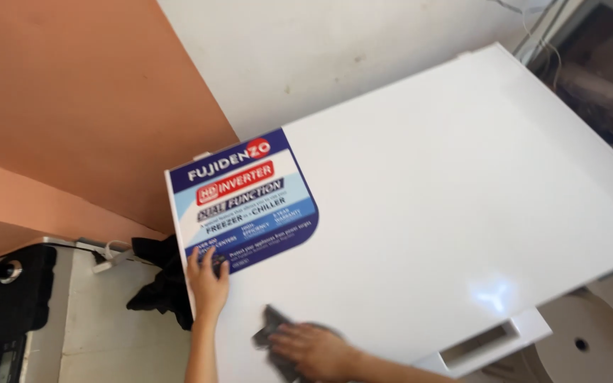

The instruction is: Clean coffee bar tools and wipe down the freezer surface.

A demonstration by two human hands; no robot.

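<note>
White freezer lid [448, 184]: dark cloth [272, 328] under right hand [313, 349] fingers.

Single head cam, looking steeply down from above, tilted. Close range: white freezer lid [448, 206] fills most of frame, both hands at bottom edge. Orange wall [72, 99] upper left. No second view.

White freezer lid [448, 206] being shown, blue, red and white sticker [246, 202] being displayed on it, dark grey cloth [272, 332] being pressed, orange wall [72, 92], black fabric [161, 284] being seen beside.
</note>
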